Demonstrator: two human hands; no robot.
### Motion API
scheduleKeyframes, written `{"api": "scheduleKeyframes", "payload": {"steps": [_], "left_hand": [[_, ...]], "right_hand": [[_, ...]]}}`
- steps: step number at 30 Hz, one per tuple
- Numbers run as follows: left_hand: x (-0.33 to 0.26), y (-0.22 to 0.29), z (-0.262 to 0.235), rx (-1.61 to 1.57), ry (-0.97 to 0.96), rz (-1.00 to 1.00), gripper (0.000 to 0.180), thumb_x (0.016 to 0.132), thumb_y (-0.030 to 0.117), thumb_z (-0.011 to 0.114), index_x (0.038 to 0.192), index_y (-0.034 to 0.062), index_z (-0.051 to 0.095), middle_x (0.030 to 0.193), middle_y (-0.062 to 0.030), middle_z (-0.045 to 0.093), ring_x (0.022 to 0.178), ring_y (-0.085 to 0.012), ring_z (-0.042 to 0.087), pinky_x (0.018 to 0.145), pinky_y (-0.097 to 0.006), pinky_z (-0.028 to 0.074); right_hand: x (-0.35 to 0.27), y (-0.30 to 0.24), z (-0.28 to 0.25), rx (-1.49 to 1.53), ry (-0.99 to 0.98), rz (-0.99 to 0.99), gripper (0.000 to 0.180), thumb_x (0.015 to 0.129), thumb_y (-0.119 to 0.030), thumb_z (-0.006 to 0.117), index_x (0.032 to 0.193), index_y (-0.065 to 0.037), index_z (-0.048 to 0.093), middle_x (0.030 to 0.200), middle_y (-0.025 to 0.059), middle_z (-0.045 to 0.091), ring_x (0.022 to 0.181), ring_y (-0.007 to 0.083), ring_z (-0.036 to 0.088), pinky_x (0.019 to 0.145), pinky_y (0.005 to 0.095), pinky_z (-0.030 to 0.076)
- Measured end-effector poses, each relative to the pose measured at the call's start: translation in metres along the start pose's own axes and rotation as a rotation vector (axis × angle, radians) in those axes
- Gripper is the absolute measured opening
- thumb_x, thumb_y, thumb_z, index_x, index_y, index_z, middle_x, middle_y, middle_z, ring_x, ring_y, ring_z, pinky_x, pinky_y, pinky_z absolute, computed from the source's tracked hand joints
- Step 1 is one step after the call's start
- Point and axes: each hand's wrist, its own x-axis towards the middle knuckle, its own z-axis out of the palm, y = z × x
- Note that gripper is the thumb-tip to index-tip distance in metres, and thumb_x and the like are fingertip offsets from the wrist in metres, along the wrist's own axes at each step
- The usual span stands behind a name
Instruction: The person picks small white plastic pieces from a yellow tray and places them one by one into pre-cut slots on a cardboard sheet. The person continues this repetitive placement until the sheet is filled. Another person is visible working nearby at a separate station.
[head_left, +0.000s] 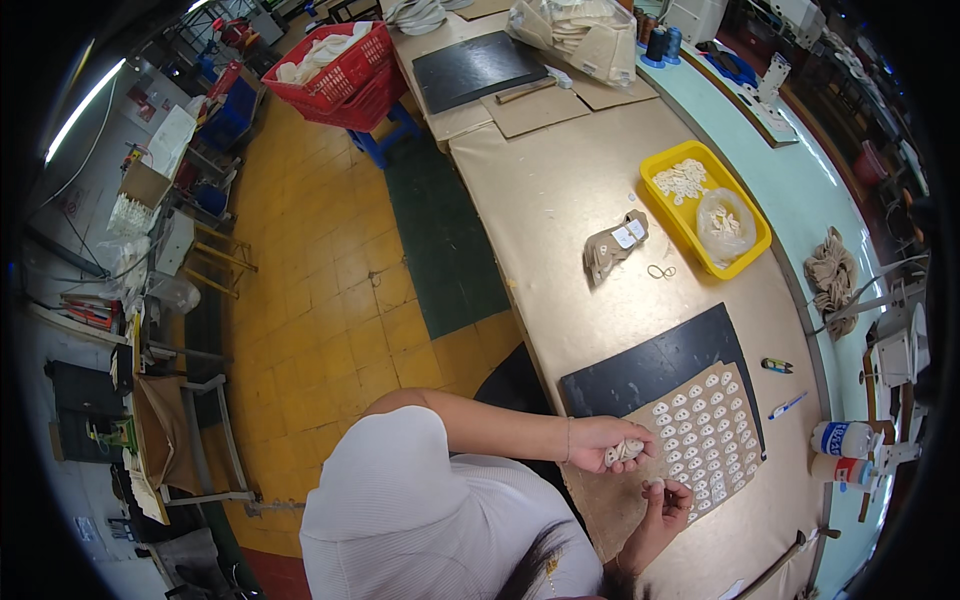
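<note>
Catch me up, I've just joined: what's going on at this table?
The person's left hand holds a handful of small white pieces, while the right hand pinches what looks like one more. Many such pieces lie in rows on a brown sheet, which lies partly over a black mat. More pale pieces sit in a yellow tray farther along the table, some loose and some in a plastic bag.

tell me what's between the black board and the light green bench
In the head view, a green-and-black tool and a blue pen lie there on the table.
</note>
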Motion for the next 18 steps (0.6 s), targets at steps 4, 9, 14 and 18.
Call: {"api": "scheduleKeyframes", "payload": {"steps": [4,9,14,18], "left_hand": [[-0.0008,-0.0004,-0.0001,-0.008,0.005,-0.002,0.025,0.096,0.027,0.05,0.087,0.006,0.06,0.071,-0.001,0.057,0.051,-0.0079,0.051,0.042,-0.019,0.043],[-0.0013,-0.0007,0.0,-0.007,0.007,0.002,0.025,0.096,0.027,0.05,0.087,0.0058,0.06,0.07,-0.0012,0.057,0.052,-0.0079,0.051,0.042,-0.018,0.042],[-0.0001,-0.001,-0.0012,-0.003,0.007,0.001,0.025,0.096,0.027,0.05,0.087,0.006,0.06,0.071,-0.0011,0.057,0.052,-0.0079,0.051,0.042,-0.018,0.042],[-0.002,-0.0007,0.0001,0.0,0.009,0.004,0.025,0.096,0.028,0.051,0.088,0.0062,0.06,0.071,-0.0009,0.057,0.052,-0.0078,0.051,0.042,-0.018,0.042]], "right_hand": [[0.0003,-0.0002,-0.0001,-0.033,-0.001,0.004,0.016,0.088,-0.007,0.064,0.097,-0.001,0.051,0.086,0.0065,0.058,0.078,0.0122,0.057,0.074,0.024,0.048],[0.0001,-0.0004,0.0,-0.028,0.002,0.003,0.017,0.088,-0.007,0.064,0.097,-0.001,0.051,0.086,0.0067,0.059,0.079,0.0122,0.057,0.075,0.0241,0.047],[-0.0006,-0.0004,-0.0003,-0.02,-0.008,0.004,0.017,0.088,-0.007,0.063,0.098,-0.001,0.051,0.086,0.007,0.059,0.078,0.0126,0.057,0.075,0.0241,0.046],[-0.0002,-0.0004,-0.0005,-0.026,-0.017,0.005,0.016,0.088,-0.007,0.063,0.098,-0.001,0.051,0.086,0.0068,0.059,0.078,0.0125,0.057,0.075,0.0239,0.046]]}}
